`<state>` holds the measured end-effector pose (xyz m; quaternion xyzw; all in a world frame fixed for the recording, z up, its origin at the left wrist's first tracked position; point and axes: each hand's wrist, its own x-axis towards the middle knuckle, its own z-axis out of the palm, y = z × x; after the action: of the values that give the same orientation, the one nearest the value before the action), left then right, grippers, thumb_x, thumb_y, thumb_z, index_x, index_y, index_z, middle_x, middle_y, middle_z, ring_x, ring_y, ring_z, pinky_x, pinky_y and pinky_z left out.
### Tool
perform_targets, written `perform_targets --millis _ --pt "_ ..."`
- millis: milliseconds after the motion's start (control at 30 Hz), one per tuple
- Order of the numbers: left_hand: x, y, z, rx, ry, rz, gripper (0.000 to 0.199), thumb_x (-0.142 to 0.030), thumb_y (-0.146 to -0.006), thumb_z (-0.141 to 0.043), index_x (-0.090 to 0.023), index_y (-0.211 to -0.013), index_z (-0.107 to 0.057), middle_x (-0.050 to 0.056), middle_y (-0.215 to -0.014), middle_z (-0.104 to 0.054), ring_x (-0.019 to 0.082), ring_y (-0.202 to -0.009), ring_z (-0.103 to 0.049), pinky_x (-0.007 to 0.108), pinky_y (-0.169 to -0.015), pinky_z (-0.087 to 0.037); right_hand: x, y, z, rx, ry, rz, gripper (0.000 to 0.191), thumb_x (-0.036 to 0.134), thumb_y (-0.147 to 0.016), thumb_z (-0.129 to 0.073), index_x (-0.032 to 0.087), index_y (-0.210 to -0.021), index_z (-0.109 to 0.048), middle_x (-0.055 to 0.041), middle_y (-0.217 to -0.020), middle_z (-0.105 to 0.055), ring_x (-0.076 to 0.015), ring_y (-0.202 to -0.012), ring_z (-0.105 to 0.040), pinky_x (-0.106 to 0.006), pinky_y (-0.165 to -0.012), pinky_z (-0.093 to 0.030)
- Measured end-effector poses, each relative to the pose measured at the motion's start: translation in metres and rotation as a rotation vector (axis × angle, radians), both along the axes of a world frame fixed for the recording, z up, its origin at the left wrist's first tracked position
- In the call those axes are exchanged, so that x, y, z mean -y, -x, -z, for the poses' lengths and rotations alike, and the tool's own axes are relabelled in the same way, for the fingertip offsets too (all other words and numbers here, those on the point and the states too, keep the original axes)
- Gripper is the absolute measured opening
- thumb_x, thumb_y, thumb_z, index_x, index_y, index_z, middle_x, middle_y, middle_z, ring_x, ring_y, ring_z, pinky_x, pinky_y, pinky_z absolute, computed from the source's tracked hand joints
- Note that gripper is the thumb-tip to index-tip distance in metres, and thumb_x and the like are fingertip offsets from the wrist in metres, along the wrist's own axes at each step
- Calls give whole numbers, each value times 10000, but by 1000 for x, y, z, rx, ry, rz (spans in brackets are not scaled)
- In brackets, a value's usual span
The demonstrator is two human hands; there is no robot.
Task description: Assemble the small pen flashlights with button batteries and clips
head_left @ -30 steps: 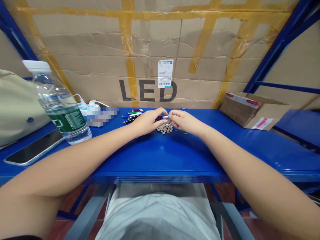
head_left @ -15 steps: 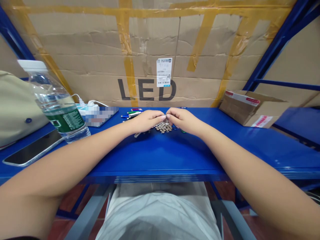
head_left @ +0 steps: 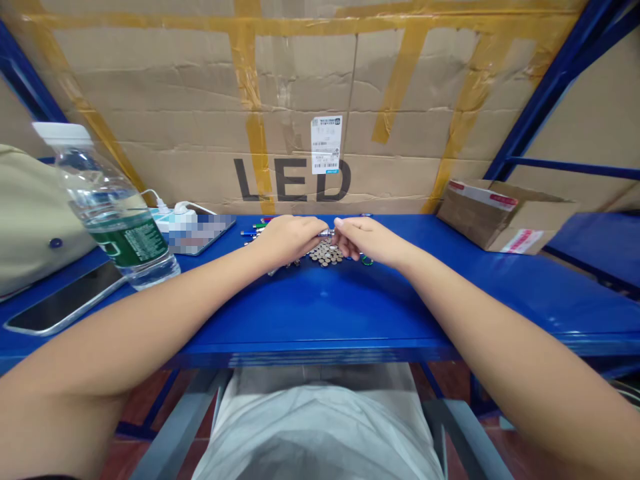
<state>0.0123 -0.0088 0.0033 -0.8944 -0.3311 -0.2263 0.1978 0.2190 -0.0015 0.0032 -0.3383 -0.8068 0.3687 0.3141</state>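
Observation:
My left hand [head_left: 290,239] is closed around a slim silver metal tube [head_left: 327,233], whose end sticks out past its fingertips. At that end my right hand [head_left: 367,241] has its fingers curled and its thumb on top; anything between them is hidden. Just below the hands lies a pile of small round metal discs [head_left: 326,254], like button cells. Several slim coloured tubes [head_left: 253,233], blue, green and red among them, lie behind my left hand and are partly covered by it. A small green ring-shaped item [head_left: 367,261] is beside my right hand.
To the left stand a water bottle [head_left: 127,233], a dark-screened phone [head_left: 65,299], a light bag [head_left: 35,213], a tablet-like device [head_left: 213,233] and a white power strip [head_left: 173,219]. An open carton [head_left: 480,213] sits right. A large cardboard box [head_left: 200,120] backs the blue table [head_left: 320,313].
The silver tube now shows between my hands. My left hand has turned more palm-down over it, while my right thumb has lifted and its other fingers have curled lower.

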Motion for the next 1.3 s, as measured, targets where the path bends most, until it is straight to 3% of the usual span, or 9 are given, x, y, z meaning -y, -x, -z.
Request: perform_targets --millis 100,233,400,600,867,1067,1200,1300 --pt "-2 0 2 -159 -233 -74 206 -222 -950 -424 -164 -936 -621 48 -777 -655 167 -705 -612 264 -571 -375 -1 1 2 -24 167 -45 397 496 -950 -436 180 -733 -537 14 -548 -523 -90 -440 -453 -218 -436 -369" --pt "0 -3 1 -251 -311 -140 224 -185 -951 -402 -161 -894 -617 54 -738 -634 183 -686 -612 276 -544 -355 2 1 1 -56 287 -104 298 413 -932 -499 185 -740 -501 35 -555 -484 -76 -440 -423 -206 -417 -338" --pt "10 -9 -1 -239 -163 -220 309 -401 -988 -373 -163 -1003 -569 78 -855 -665 212 -770 -648 279 -569 -388 4 -3 -1 -53 222 -139 250 339 -939 -499 197 -742 -444 49 -615 -464 -64 -468 -421 -202 -447 -350" --pt "14 -10 0 -267 65 -341 431 -504 -1001 -236 -167 -1093 -488 84 -830 -697 230 -707 -670 269 -553 -392 7 -3 -7 177 -9 -55 181 273 -949 -463 193 -786 -469 35 -669 -533 -63 -484 -437 -202 -473 -365" --pt "11 -6 -2 -159 240 -231 431 -500 -1003 -190 -195 -1124 -469 68 -839 -698 231 -717 -668 282 -581 -404 5 -2 -5 213 -254 18 141 248 -901 -509 180 -780 -533 19 -684 -587 -82 -536 -491 -224 -541 -384" --pt "9 -4 -1 -106 227 -235 414 -485 -997 -220 -193 -1102 -495 74 -892 -694 225 -760 -660 274 -595 -396 2 -2 -4 75 -118 39 136 309 -896 -514 184 -852 -542 21 -675 -589 -82 -496 -491 -217 -482 -376" --pt "7 -4 1 -154 256 -239 381 -458 -978 -281 -198 -1087 -537 61 -852 -694 217 -720 -643 261 -570 -362 3 -3 -4 158 -118 12 133 305 -887 -528 185 -839 -557 17 -673 -601 -87 -515 -513 -215 -493 -400" --pt "2 -2 1 -122 355 -146 304 -410 -929 -386 -198 -981 -596 39 -835 -688 187 -716 -620 248 -576 -358 4 -3 -4 241 -125 16 113 272 -884 -518 188 -840 -578 12 -682 -614 -95 -532 -528 -219 -496 -406"
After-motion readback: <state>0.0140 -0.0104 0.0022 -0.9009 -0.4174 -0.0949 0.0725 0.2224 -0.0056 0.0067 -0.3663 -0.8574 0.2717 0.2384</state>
